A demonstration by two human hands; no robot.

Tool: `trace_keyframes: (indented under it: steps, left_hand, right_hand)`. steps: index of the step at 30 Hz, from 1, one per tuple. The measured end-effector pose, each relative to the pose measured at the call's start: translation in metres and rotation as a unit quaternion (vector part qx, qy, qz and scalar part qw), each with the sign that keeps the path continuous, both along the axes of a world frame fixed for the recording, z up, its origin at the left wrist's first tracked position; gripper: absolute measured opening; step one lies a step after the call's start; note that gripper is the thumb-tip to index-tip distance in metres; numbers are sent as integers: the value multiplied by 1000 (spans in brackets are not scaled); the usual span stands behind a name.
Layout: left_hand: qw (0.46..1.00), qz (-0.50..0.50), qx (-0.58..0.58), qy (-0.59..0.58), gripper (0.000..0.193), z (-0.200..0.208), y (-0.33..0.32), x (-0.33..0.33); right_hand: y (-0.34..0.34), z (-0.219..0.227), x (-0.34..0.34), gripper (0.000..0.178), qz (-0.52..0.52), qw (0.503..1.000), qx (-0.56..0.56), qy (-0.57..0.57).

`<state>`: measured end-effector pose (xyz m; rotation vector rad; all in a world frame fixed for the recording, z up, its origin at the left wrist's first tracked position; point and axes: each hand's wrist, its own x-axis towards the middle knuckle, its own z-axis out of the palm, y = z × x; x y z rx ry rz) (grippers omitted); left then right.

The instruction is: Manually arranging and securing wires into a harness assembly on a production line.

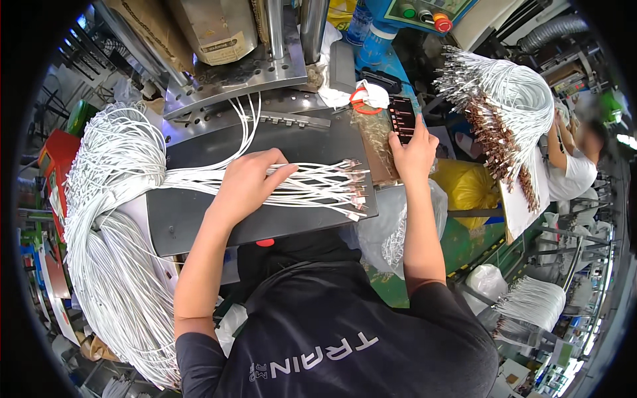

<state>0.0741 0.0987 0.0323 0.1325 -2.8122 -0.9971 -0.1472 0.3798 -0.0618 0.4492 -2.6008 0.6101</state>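
Note:
White cables (312, 180) lie in a spread bundle across a dark work plate (298, 142), their small metal-tipped ends toward the right. My left hand (251, 180) is on top of this bundle, fingers curled around some of the strands; its underside is hidden. A phone (402, 118) with a lit dark screen is at the plate's right side. My right hand (416, 156) grips its lower end, thumb at the left and fingers along the right edge. A few strands run up from the bundle beneath the metal press (239, 85).
A large heap of white cables (116, 159) hangs at the left. Red-orange handles (358, 103) lie near the phone. A control box with a red button (442, 22) is at the top. A yellow bag (468, 192) and another cable bundle (517, 99) are right, near a person (574, 166).

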Motion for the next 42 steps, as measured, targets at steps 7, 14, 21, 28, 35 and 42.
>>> trace_keyframes:
  steps: [7,14,21,28,35,42]
  left_hand:
    - [998,47,-42,-27,25,-14,-56,29]
    - [991,73,109,-4,26,-6,-108,50]
    - [998,52,-16,-22,22,-20,-90,73]
    - [983,158,-1,90,27,-16,-86,62]
    - [985,56,-165,0,34,29,-25,31]
    - [793,7,553,-256,34,-19,8,43]
  right_hand:
    - [-13,25,16,73,9,988,92,126]
    - [-132,86,126,52,452,888,22,-86]
    - [-122,121,82,43,440,891,90,64]
    - [-128,71,86,38,433,887,139,-78]
    - [-129,82,116,27,495,847,136,-136]
    - [-118,73,111,30,637,761,121,-1]
